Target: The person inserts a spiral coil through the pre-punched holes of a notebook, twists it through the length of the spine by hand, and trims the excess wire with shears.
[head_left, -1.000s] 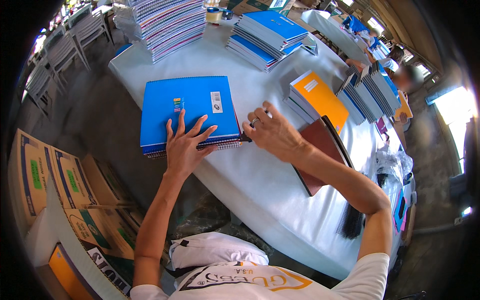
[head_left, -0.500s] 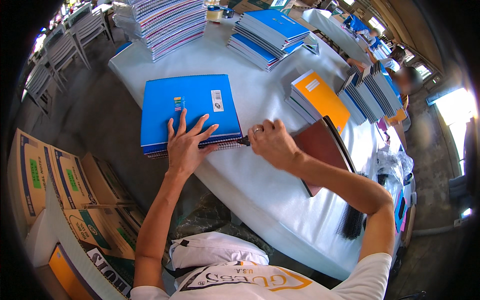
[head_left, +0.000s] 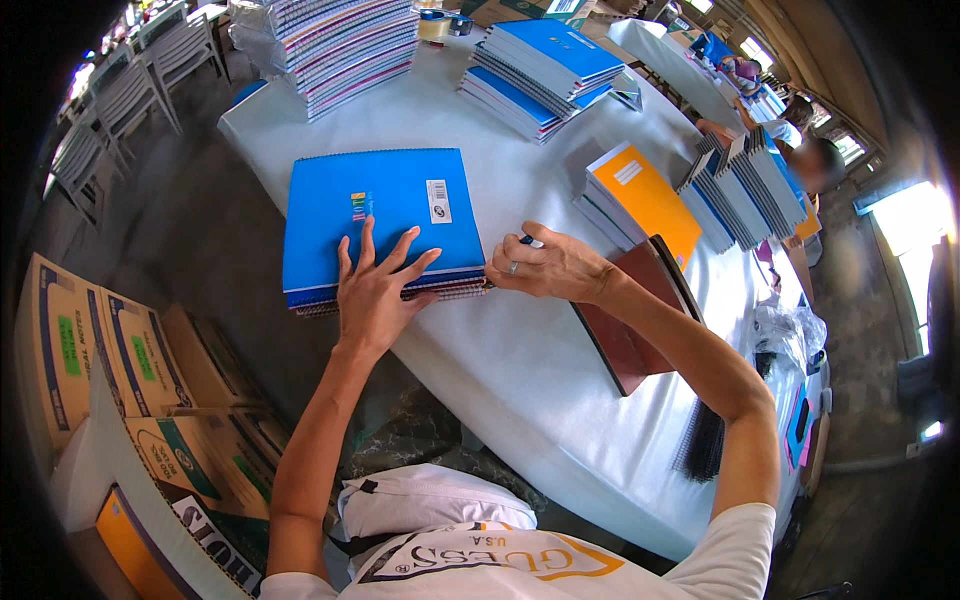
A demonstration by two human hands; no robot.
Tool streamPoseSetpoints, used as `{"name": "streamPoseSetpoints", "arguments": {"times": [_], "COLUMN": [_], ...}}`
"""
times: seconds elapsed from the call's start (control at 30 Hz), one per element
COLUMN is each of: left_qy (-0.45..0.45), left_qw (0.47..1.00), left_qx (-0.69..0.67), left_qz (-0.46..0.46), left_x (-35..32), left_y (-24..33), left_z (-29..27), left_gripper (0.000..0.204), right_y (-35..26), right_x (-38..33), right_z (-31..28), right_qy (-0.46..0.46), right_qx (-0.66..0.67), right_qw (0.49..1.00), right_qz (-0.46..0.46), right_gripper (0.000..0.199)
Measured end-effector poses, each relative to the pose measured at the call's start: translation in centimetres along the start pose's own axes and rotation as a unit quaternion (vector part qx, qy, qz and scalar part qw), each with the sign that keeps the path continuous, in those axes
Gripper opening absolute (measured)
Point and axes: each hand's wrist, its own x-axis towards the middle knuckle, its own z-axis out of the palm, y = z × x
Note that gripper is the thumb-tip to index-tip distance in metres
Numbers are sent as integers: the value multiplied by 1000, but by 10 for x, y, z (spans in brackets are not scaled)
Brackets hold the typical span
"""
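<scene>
A small stack of blue-covered spiral notebooks [head_left: 400, 185] lies near the table's left edge, its coils showing at the far and near sides. Spread across the top cover, my left hand [head_left: 372, 280] presses down with its fingers apart. My right hand [head_left: 545, 262], a ring on one finger, is closed round a small dark hand tool [head_left: 530, 240] at the stack's near right corner. Most of that tool is hidden in the fist, so its exact kind does not show. A reddish-brown board [head_left: 630, 340] stands tilted beneath my right forearm.
A tall spiral notebook pile [head_left: 345, 55] and a blue notebook stack [head_left: 545, 65] stand at the back. Yellow-covered notebooks [head_left: 645, 200] lie right, near more stacked notebooks [head_left: 745, 190]. Black coils [head_left: 700, 445] rest near the right edge. Cardboard boxes [head_left: 150, 350] sit lower left.
My right hand has turned and come slightly left, closer to the stack's corner; the tool's dark tip, visible before, is now hidden. My left hand stays on the cover.
</scene>
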Motion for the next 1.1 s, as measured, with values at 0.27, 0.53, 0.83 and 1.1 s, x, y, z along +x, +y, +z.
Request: {"name": "streamPoseSetpoints", "arguments": {"times": [0.27,0.53,0.83,1.1], "left_qy": [-5,11,3,15], "left_qw": [1000,1000,1000,998], "left_qx": [20,11,20,37], "left_qz": [-5,15,11,39], "left_x": [-3,-7,-6,-2], "left_y": [-2,3,5,3], "left_z": [2,6,4,-1], "left_gripper": [57,74,77,80], "right_y": [-24,-1,-11,-55], "right_x": [57,11,1,39], "right_z": [-70,-29,0,-45], "right_qy": [-363,-74,-23,-361], "right_qx": [27,109,52,113], "right_qw": [925,989,998,884], "right_qz": [104,60,17,275], "right_gripper": [15,20,17,25]}}
